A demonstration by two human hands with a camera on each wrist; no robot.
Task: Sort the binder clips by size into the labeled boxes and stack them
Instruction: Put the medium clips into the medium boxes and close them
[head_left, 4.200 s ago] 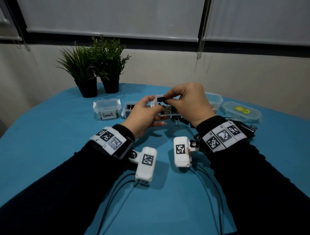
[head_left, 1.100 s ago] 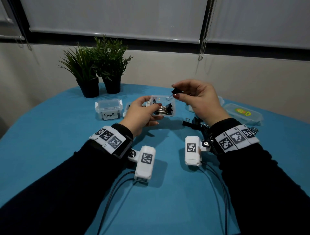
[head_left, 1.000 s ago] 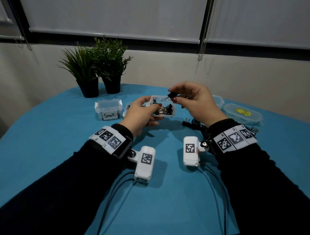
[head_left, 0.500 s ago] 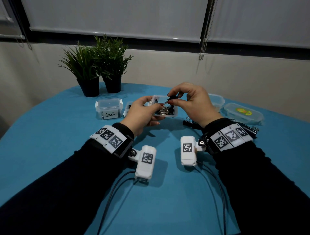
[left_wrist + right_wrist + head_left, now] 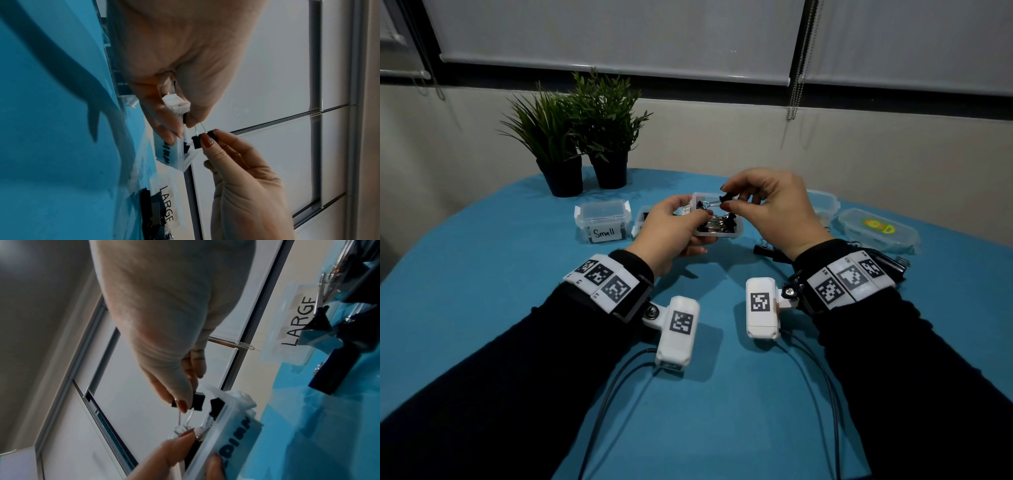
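Observation:
My left hand (image 5: 697,219) grips a small clear box (image 5: 717,233) with several black binder clips inside, lifted just above the blue table (image 5: 482,291). My right hand (image 5: 726,202) pinches a small black binder clip (image 5: 725,198) between thumb and finger over the box's open top. In the left wrist view the clip (image 5: 202,139) has its wire handles reaching to my left thumb tip (image 5: 195,118). The right wrist view shows the clip (image 5: 198,402) beside the box's labeled wall (image 5: 232,436); the label is only partly readable.
A shut box labeled Small (image 5: 602,222) stands at the left, with another box (image 5: 642,219) behind my left hand. The box labeled LARGE (image 5: 298,321) and a lidded oval container (image 5: 876,229) sit at the right. Loose large clips (image 5: 767,250) lie beneath my right wrist. Two potted plants (image 5: 585,137) stand behind.
My right hand has come down from above and to the right, bringing the small clip to the open top of the box. The left hand has kept the box almost still.

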